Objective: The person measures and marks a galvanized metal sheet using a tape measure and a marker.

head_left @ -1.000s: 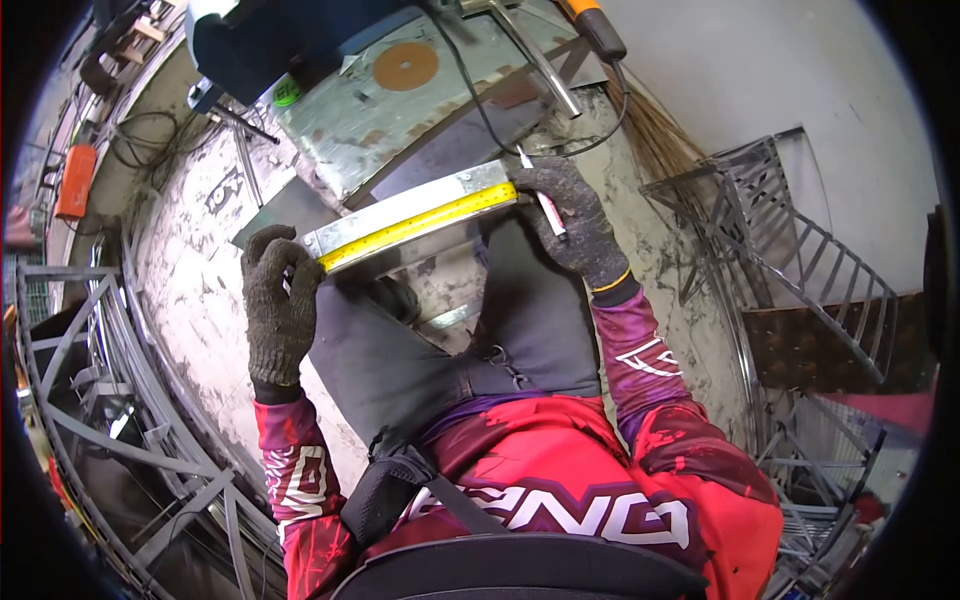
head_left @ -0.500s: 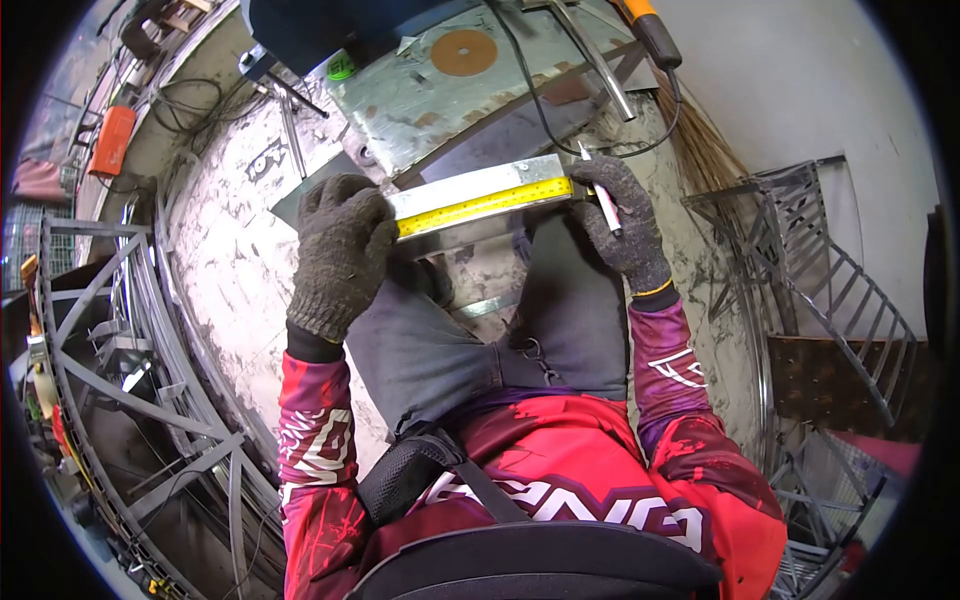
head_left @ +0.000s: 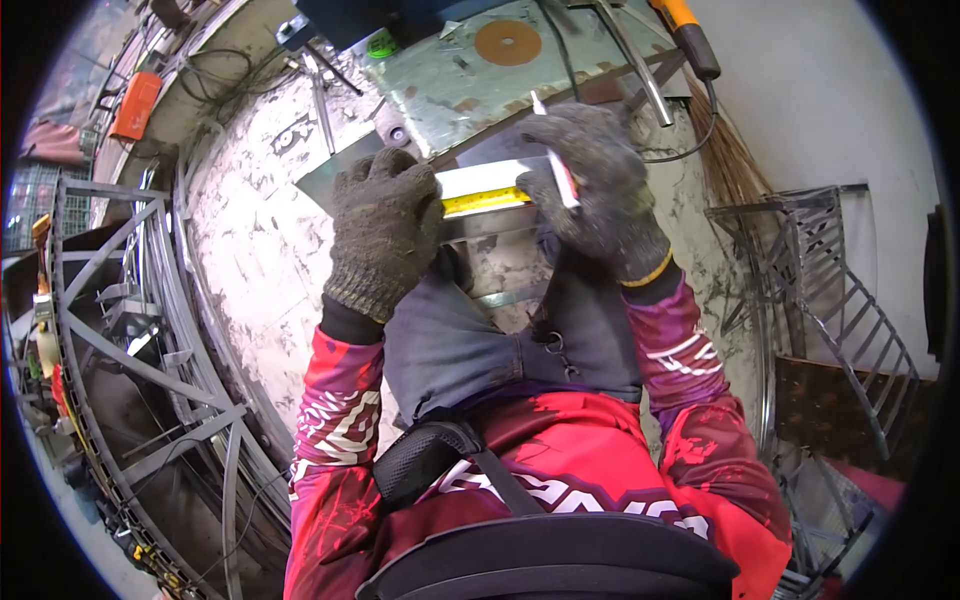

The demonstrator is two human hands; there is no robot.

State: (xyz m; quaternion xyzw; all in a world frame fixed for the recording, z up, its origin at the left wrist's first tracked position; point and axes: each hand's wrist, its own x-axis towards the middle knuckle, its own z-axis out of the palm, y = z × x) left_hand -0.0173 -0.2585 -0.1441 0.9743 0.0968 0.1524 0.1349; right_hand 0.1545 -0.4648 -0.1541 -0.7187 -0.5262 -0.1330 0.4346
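A pale metal bar (head_left: 492, 180) spans the gap between my two gloved hands above my lap, with a yellow tape measure (head_left: 486, 202) extended along its near side. My left hand (head_left: 385, 225) is closed round the left end of the bar and tape. Slightly blurred, my right hand (head_left: 592, 185) covers the right end and touches the tape's edge. A white marker pen (head_left: 563, 180) is held in the same hand, its tip pointing up and away from me. The fingers' undersides are hidden.
Ahead lies a metal plate (head_left: 450, 85) bearing a brown disc (head_left: 508, 43). An orange-handled tool (head_left: 688, 35) with a cable is at upper right. Steel frames (head_left: 150, 345) stand on the left; a metal rack (head_left: 850, 300) leans at the right wall.
My right hand has moved inward over the bar and turned with the pen, covering more of the tape. The scene has shifted right in view, my left hand still gripping the left end.
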